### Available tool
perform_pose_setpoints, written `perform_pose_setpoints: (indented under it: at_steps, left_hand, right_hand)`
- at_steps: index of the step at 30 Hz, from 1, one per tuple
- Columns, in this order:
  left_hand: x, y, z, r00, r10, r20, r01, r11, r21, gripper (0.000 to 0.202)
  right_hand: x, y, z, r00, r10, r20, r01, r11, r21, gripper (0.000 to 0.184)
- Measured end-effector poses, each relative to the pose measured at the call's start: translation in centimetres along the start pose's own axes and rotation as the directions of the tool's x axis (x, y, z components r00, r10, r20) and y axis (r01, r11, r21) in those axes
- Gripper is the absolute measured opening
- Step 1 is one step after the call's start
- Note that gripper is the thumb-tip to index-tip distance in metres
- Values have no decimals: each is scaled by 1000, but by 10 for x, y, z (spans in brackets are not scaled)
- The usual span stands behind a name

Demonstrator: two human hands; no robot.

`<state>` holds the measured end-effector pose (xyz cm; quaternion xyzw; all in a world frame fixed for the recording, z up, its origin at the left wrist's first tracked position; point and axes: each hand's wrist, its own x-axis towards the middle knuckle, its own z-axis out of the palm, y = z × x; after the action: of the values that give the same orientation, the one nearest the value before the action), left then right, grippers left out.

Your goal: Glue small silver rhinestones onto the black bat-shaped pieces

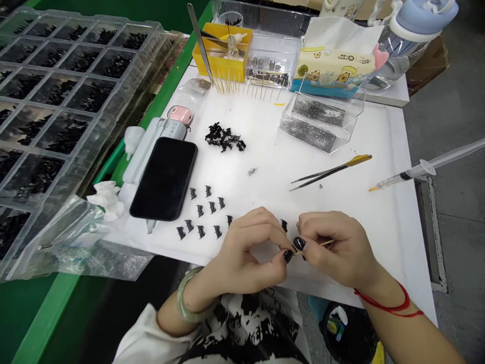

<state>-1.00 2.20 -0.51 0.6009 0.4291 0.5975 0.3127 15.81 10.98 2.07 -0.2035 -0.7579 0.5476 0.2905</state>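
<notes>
Hands (pixel 246 253) (pixel 337 247), stick (pixel 327 243) near tabletop edge (pixel 322 290)

Phone (pixel 164 179) left of piece pile (pixel 224 137); tweezers (pixel 322 175) right, syringe (pixel 394 180) farther right; tissue pack (pixel 333 76) behind.

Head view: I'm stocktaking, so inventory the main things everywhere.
Worktop: 1, white, centre
Compartment tray: 1, clear, left
Small pieces: uncounted, black, worktop and tray
Phone: 1, black, worktop left
Box: 1, yellow, back
Tissue pack: 1, multicoloured, back
Bottle: 1, blue-lidded, upper right
Loose tweezers: 1, black and yellow, right
Syringe: 1, clear, right
Held stick: 1, tan, in right hand
Left hand: 1, black thumbnail, front
Right hand: 1, black thumbnail, front
</notes>
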Motion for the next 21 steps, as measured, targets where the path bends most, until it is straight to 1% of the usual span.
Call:
perform_pose_setpoints:
  at_steps: [5,11,21]
  left_hand:
    - [-1,0,-1,1000,-20,-4,20,1000,-8,14]
    - [-3,0,-2,997,-79,-28,77,996,-39,17]
    - [-3,0,-1,995,-91,-40,89,995,-40,14]
  right_hand:
    - [0,1,1,1000,-12,-3,12,1000,19,33]
    - [-3,3,-1,1000,-12,-2,12,999,42,32]
    - [-3,3,-1,1000,-17,-20,17,1000,9,28]
